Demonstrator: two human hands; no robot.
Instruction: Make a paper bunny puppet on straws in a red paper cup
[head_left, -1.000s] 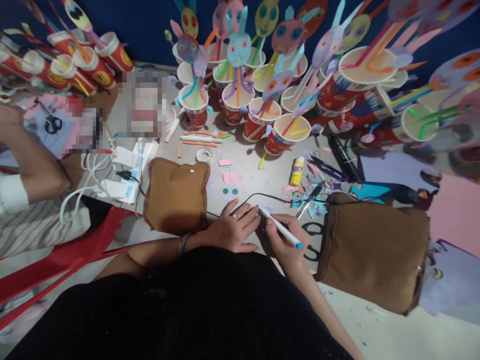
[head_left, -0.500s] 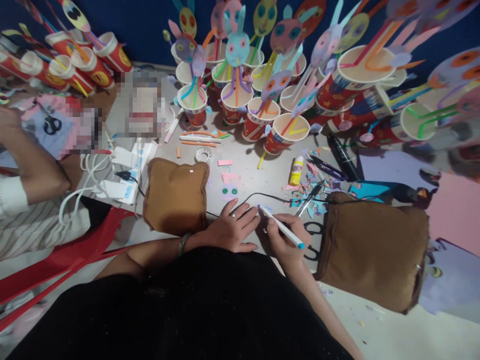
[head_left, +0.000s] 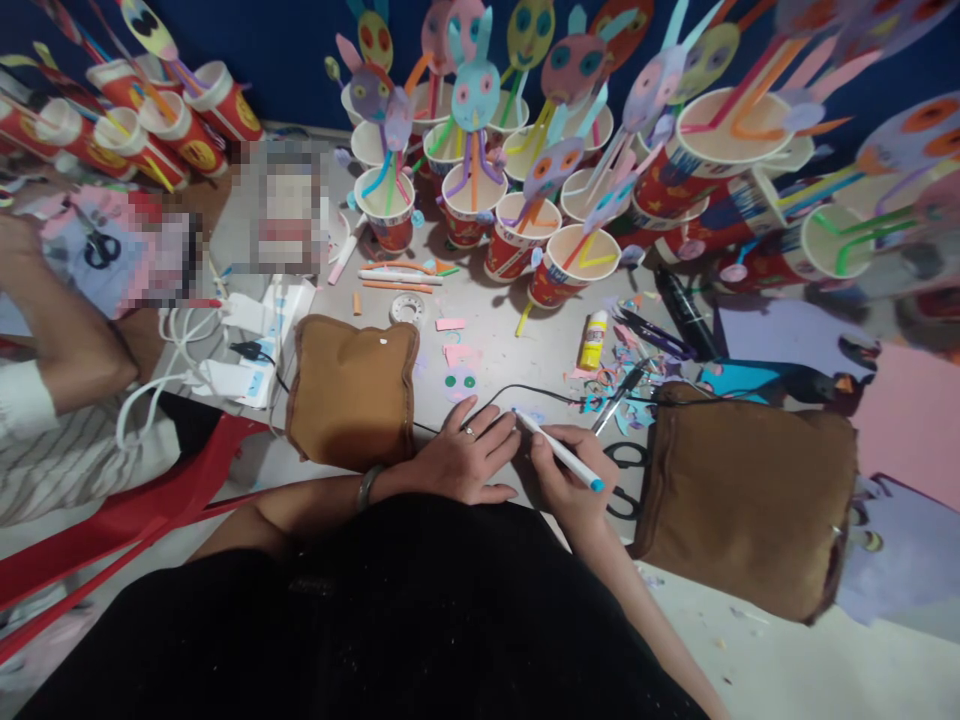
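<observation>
My right hand (head_left: 579,478) grips a white marker (head_left: 559,452) with a blue end, its tip pointing up and left, low over the table by my left fingertips. My left hand (head_left: 471,458), wearing a ring, lies flat with its fingers apart and nothing held. Just beyond the tip is a small pale purple paper piece (head_left: 534,412). Above my left fingers lies a purple paper face (head_left: 459,383) with two green eyes. Black-handled scissors (head_left: 624,480) show beside my right hand, their blades hidden under the brown cushion.
A tan cushion (head_left: 354,395) lies left, a brown cushion (head_left: 750,500) right. Red paper cups (head_left: 553,290) with straw-and-paper animals line the back. A glue stick (head_left: 594,340) stands near paper scraps. A thin black cable (head_left: 517,388) crosses the table. Another person's arm (head_left: 71,320) is at left.
My right hand and the marker have shifted very slightly, the blue end moving a little up and left. My left hand stays in place.
</observation>
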